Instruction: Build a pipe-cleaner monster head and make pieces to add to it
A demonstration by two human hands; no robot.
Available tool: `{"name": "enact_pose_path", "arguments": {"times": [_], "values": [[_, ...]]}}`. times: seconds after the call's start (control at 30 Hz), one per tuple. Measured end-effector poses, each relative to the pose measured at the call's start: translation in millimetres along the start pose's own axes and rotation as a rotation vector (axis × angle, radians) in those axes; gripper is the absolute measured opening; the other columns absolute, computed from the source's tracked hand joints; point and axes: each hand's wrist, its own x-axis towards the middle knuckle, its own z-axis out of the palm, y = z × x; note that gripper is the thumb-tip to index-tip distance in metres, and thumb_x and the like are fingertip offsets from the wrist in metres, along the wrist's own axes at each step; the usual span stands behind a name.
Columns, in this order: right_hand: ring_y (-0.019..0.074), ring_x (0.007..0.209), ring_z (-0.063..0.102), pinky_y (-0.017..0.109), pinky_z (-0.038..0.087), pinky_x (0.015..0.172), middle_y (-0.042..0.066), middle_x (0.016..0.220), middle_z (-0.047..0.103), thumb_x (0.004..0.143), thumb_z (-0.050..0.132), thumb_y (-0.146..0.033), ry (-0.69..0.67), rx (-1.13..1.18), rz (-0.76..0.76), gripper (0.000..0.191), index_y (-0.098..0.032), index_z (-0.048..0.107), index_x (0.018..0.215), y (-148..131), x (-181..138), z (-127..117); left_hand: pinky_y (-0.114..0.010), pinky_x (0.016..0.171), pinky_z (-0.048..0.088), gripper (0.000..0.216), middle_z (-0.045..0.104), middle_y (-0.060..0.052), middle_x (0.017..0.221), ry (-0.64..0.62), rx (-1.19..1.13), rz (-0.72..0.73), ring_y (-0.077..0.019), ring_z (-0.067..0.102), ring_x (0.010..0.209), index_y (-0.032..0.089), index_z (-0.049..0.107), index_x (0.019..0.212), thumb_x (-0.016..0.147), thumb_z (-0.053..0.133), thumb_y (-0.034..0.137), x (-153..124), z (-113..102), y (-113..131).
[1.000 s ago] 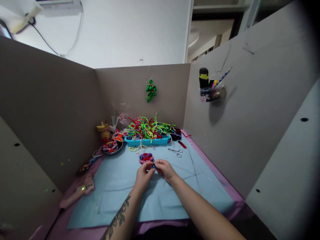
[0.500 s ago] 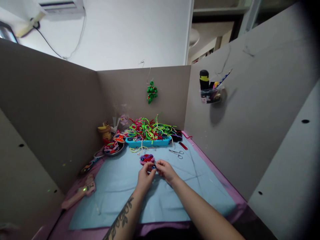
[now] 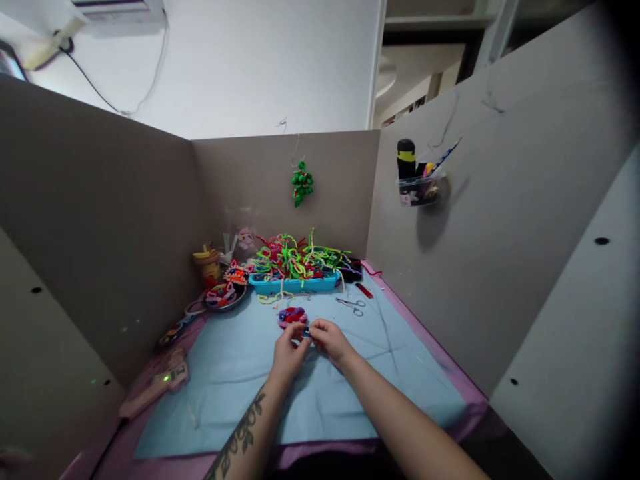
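My left hand (image 3: 289, 351) and my right hand (image 3: 330, 340) meet over a light blue mat (image 3: 240, 393), fingertips pinched together on a small blue pipe-cleaner piece (image 3: 306, 331). Just beyond the fingers lies a small red, purple and blue pipe-cleaner bundle (image 3: 292, 316). Both hands have their fingers curled. My left forearm carries a tattoo.
A blue tray (image 3: 295, 285) heaped with green, red and pink pipe cleaners stands at the back. Small scissors (image 3: 352, 305) lie right of it. A dish of finished pieces (image 3: 225, 295) and a yellow holder (image 3: 207, 260) sit back left. A pink glue gun (image 3: 157, 387) lies left. Cardboard walls enclose three sides.
Both hands stay pinched together at the same spot; only slight finger shifts and a small camera movement show.
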Motion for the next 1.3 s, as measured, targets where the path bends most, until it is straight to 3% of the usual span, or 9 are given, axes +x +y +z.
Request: {"name": "enact_pose_path", "arguments": {"times": [0.2, 0.4, 0.57, 0.7, 0.87, 1.0, 1.13, 1.3], "values": [[0.0071, 0.040, 0.038, 0.020, 0.026, 0.041, -0.007, 0.047, 0.050, 0.064, 0.070, -0.040, 0.004, -0.009, 0.015, 0.026, -0.018, 0.056, 0.063, 0.6, -0.6, -0.2, -0.030, 0.073, 0.053, 0.021, 0.072, -0.009, 0.097, 0.013, -0.076, -0.025, -0.0202, 0.066, 0.089, 0.018, 0.065, 0.094, 0.075, 0.062, 0.027, 0.7, -3.2, 0.9], [0.0067, 0.040, 0.039, 0.019, 0.028, 0.040, -0.007, 0.047, 0.049, 0.063, 0.072, -0.043, -0.007, -0.006, 0.012, 0.029, -0.018, 0.057, 0.065, -0.8, -2.1, 0.7, -0.029, 0.064, 0.054, 0.026, 0.073, -0.008, 0.088, 0.016, -0.124, -0.072, -0.0201, 0.068, 0.080, 0.017, 0.065, 0.092, 0.071, 0.070, 0.031, 3.1, -2.9, -4.0], [0.0073, 0.044, 0.044, 0.019, 0.030, 0.041, -0.005, 0.056, 0.056, 0.062, 0.072, -0.044, -0.005, 0.006, 0.010, 0.032, -0.017, 0.062, 0.078, -4.3, -2.8, 1.9, -0.030, 0.066, 0.054, 0.025, 0.073, -0.007, 0.083, 0.029, -0.138, -0.066, -0.0187, 0.067, 0.076, 0.017, 0.064, 0.091, 0.073, 0.068, 0.034, 4.5, -3.2, -6.0], [0.0068, 0.041, 0.042, 0.020, 0.030, 0.040, -0.005, 0.053, 0.055, 0.062, 0.072, -0.040, -0.007, -0.016, 0.002, 0.027, -0.018, 0.060, 0.072, -3.5, -3.1, 2.7, -0.030, 0.066, 0.054, 0.024, 0.072, -0.007, 0.082, 0.034, -0.116, -0.043, -0.0180, 0.067, 0.074, 0.017, 0.064, 0.091, 0.075, 0.066, 0.035, 5.4, -2.9, -7.2], [0.0068, 0.039, 0.038, 0.019, 0.028, 0.039, -0.007, 0.046, 0.050, 0.064, 0.069, -0.037, 0.027, -0.057, -0.031, 0.023, -0.019, 0.056, 0.066, -1.0, -2.3, 2.1, -0.028, 0.061, 0.052, 0.019, 0.071, -0.006, 0.085, 0.054, -0.002, 0.017, -0.0192, 0.067, 0.076, 0.018, 0.064, 0.092, 0.077, 0.064, 0.030, 3.0, -2.6, -4.8], [0.0067, 0.039, 0.038, 0.019, 0.028, 0.040, -0.008, 0.047, 0.049, 0.067, 0.067, -0.034, 0.087, -0.093, -0.078, 0.019, -0.019, 0.056, 0.065, 0.1, -2.1, 0.7, -0.032, 0.071, 0.050, 0.007, 0.063, -0.005, 0.082, 0.125, 0.162, 0.133, -0.0200, 0.060, 0.078, 0.021, 0.064, 0.082, 0.081, 0.061, 0.028, -1.2, -5.6, 2.3], [0.0082, 0.043, 0.046, 0.020, 0.035, 0.043, -0.004, 0.055, 0.058, 0.067, 0.067, -0.034, 0.114, -0.108, -0.096, 0.018, -0.019, 0.057, 0.068, 0.7, -3.0, 1.2, -0.036, 0.082, 0.046, 0.010, 0.061, -0.005, 0.081, 0.113, 0.300, 0.238, -0.0227, 0.058, 0.084, 0.024, 0.066, 0.078, 0.084, 0.059, 0.025, -3.7, -6.2, 6.9], [0.0102, 0.050, 0.054, 0.023, 0.044, 0.052, -0.003, 0.062, 0.062, 0.066, 0.071, -0.034, 0.125, -0.083, -0.108, 0.020, -0.019, 0.058, 0.070, 0.7, -3.7, 4.0, -0.036, 0.081, 0.046, 0.012, 0.065, -0.007, 0.085, 0.076, 0.426, 0.307, -0.0244, 0.059, 0.086, 0.024, 0.069, 0.084, 0.086, 0.056, 0.023, -5.2, -2.6, 8.2]]}}
